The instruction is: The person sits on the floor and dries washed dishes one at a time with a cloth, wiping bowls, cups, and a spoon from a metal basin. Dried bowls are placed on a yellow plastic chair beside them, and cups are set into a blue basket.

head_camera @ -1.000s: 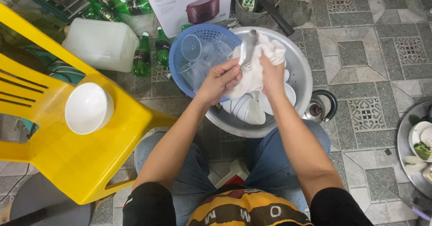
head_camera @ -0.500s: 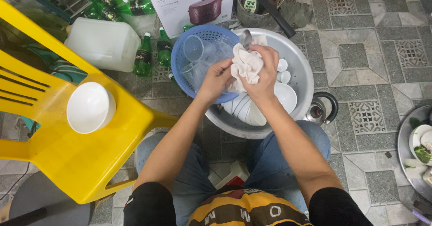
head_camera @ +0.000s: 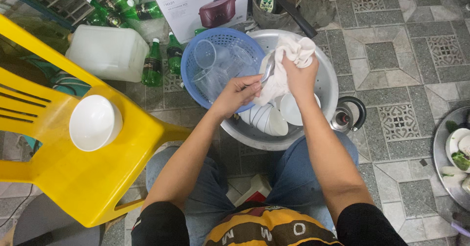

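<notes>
My right hand grips a white cloth bunched over a large metal basin. My left hand holds the handle of a metal spoon whose bowl end lies against the cloth. Both hands hover above white bowls stacked inside the basin. A blue plastic basket with clear plastic cups sits just left of the hands, overlapping the basin's rim.
A yellow plastic chair at left carries a white bowl. Behind it stand a white jerrycan, green bottles and a cardboard box. A kettle sits right of the basin, a tray with dirty plates at the right edge.
The cloth was wrapped in both hands over the bowls; now my left hand has drawn back holding a spoon, and the right hand has lifted the cloth slightly.
</notes>
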### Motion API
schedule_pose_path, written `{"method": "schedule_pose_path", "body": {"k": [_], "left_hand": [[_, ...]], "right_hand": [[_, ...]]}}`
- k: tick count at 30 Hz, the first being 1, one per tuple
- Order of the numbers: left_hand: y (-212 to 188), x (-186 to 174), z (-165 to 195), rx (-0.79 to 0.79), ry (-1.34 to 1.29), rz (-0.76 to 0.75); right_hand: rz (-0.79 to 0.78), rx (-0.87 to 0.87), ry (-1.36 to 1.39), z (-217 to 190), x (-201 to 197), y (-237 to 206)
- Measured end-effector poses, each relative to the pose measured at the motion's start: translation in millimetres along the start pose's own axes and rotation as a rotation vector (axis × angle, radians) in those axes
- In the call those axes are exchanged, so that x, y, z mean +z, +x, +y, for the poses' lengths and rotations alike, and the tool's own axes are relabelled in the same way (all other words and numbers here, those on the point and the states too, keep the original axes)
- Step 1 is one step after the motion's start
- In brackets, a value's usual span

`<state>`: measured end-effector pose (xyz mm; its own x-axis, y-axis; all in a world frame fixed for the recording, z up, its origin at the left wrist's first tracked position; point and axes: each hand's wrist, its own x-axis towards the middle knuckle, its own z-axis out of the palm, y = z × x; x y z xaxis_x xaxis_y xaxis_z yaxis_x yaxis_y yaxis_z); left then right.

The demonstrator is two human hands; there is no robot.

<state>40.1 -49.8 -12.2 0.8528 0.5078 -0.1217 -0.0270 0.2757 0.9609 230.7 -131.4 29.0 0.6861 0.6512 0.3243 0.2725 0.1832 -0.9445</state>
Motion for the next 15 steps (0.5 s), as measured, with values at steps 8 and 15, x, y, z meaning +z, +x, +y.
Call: {"method": "schedule_pose_path", "body": {"k": [8,15], "left_hand": [[7.4,-4.5,-15.3,0.129,-0.135,0.018],[9.7,-10.7,-1.5,0.450,0.208,0.088]], "right_hand": [[-0.012,0.155,0.310,19.5,14.9,-13.9],[-0.181,0.032,0.063,22.3,22.8,-34.0]]}}
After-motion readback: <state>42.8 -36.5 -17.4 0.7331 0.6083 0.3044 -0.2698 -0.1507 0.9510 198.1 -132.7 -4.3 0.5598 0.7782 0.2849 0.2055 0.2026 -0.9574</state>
